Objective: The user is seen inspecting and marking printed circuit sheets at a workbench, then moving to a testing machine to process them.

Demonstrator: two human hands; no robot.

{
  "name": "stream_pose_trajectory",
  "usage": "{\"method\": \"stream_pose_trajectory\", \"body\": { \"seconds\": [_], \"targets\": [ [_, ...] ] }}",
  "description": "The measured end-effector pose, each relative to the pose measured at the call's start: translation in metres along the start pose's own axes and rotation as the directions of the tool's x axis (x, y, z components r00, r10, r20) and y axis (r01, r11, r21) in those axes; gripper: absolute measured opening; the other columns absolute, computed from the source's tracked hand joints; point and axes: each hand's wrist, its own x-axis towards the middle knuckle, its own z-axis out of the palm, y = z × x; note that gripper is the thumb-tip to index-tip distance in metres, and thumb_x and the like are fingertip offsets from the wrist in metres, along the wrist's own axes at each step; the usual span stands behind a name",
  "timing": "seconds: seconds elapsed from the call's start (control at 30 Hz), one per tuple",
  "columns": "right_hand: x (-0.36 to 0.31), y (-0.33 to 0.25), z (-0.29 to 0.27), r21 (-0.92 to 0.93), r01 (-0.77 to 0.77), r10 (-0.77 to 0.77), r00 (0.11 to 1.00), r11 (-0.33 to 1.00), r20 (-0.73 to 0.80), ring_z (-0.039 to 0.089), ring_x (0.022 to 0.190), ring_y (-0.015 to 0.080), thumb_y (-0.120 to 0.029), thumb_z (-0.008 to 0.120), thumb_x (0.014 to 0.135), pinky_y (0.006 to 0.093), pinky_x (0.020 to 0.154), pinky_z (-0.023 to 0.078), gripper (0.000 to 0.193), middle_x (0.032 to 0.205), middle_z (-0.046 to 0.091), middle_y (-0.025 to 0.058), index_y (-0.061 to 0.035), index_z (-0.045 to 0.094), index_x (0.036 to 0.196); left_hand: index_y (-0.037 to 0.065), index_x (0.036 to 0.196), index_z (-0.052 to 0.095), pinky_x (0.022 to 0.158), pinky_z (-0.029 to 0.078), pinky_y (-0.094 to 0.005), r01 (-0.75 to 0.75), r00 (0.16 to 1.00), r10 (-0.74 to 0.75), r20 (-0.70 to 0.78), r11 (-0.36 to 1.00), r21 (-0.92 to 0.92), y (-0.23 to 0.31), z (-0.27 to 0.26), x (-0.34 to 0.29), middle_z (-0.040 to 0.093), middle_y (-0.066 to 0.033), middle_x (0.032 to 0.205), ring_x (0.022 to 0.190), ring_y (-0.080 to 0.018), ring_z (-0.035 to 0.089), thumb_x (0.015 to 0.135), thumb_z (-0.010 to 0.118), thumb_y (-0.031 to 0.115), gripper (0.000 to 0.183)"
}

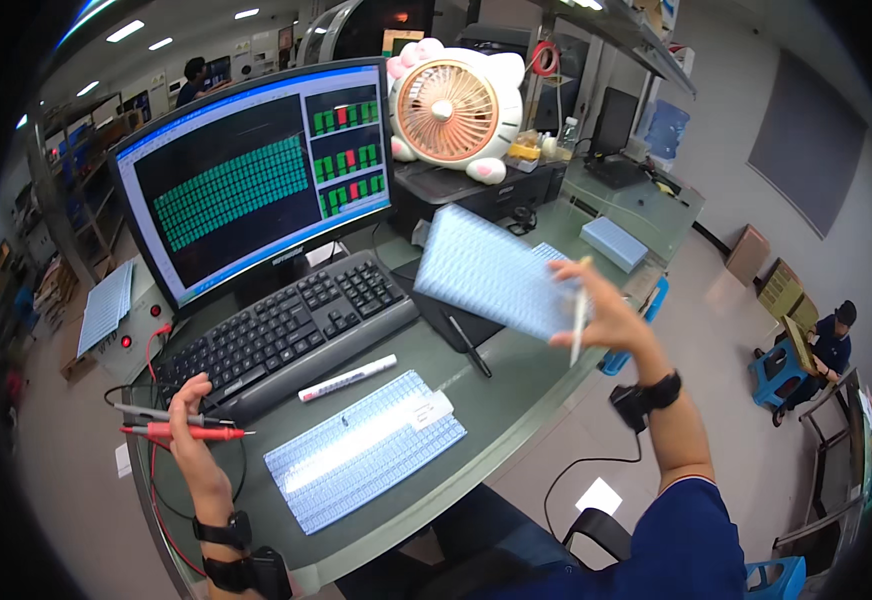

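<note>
The right hand (608, 315) grips a pale-blue panel (491, 265), raised above the table (511, 400), and a white stick (579, 328); the left hand (192, 445) curls around a red probe (218, 433) and a grey probe (144, 411) near the keyboard (281, 328). A second panel (351, 455) lies flat beside a white marker (346, 379).

A navy sleeve (691, 540) is showing at right; black straps (664, 389) are circling both wrists (213, 500), the right one trailing a cable (593, 461).

Pale blue panel (496, 268), raised, tilted, red probe (213, 434), grey probe (146, 412) just beside
</note>
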Motion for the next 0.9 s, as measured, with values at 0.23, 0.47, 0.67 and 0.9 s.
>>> {"method": "stream_pose_trajectory", "body": {
  "seconds": [0.23, 0.47, 0.67, 0.9],
  "targets": [
    [-0.034, 0.123, -0.030, -0.196, -0.477, 0.459, 0.878, 0.857, -0.134, 0.055, 0.111, 0.0321, -0.033, 0.088, 0.060, 0.0395, 0.092, 0.045, 0.076, 0.118, 0.056, 0.0189, -0.0047, 0.046, 0.118, 0.000, 0.100, 0.061, 0.110, 0.029, -0.0350, -0.029, 0.999, 0.029, 0.020, 0.999, 0.014, -0.003, 0.011, 0.000, 0.059, -0.0135, 0.119, 0.120, -0.0217, 0.050, 0.099, 0.033, 0.024, 0.038],
    [-0.005, 0.086, 0.010, -0.277, -0.264, 0.201, 0.951, 0.924, -0.236, 0.059, 0.107, 0.0352, -0.035, 0.080, 0.071, 0.0396, 0.089, 0.046, 0.055, 0.114, 0.062, 0.0123, -0.0062, 0.054, 0.110, 0.000, 0.100, 0.061, 0.113, 0.026, -0.0361, 0.009, 1.000, -0.010, 0.026, 0.999, 0.038, -0.001, 0.010, -0.001, 0.059, -0.0127, 0.118, 0.120, -0.0217, 0.049, 0.099, 0.031, 0.025, 0.039],
    [0.059, -0.016, 0.061, 0.218, -0.024, 0.046, 0.994, 0.976, -0.096, 0.065, 0.086, 0.0206, -0.025, 0.066, 0.089, 0.0307, 0.077, 0.050, 0.025, 0.094, 0.067, 0.0106, -0.0023, 0.060, 0.098, 0.001, 0.100, 0.061, 0.113, 0.027, -0.0361, -0.017, 0.999, 0.012, 0.050, 0.996, 0.086, -0.007, 0.002, -0.001, 0.058, -0.0121, 0.118, 0.121, -0.0218, 0.049, 0.100, 0.030, 0.025, 0.040],
    [0.101, -0.058, 0.112, 0.311, 0.132, -0.123, 0.991, 0.941, -0.047, 0.060, 0.067, 0.0147, -0.027, 0.063, 0.092, 0.0282, 0.062, 0.046, 0.025, 0.073, 0.065, 0.0061, -0.0026, 0.063, 0.091, 0.002, 0.093, 0.061, 0.092, 0.040, -0.0289, 0.004, 1.000, -0.004, 0.000, 0.993, 0.122, -0.005, 0.008, -0.002, 0.060, -0.0057, 0.096, 0.095, -0.0147, 0.054, 0.099, 0.031, 0.028, 0.040]
  ]
}}
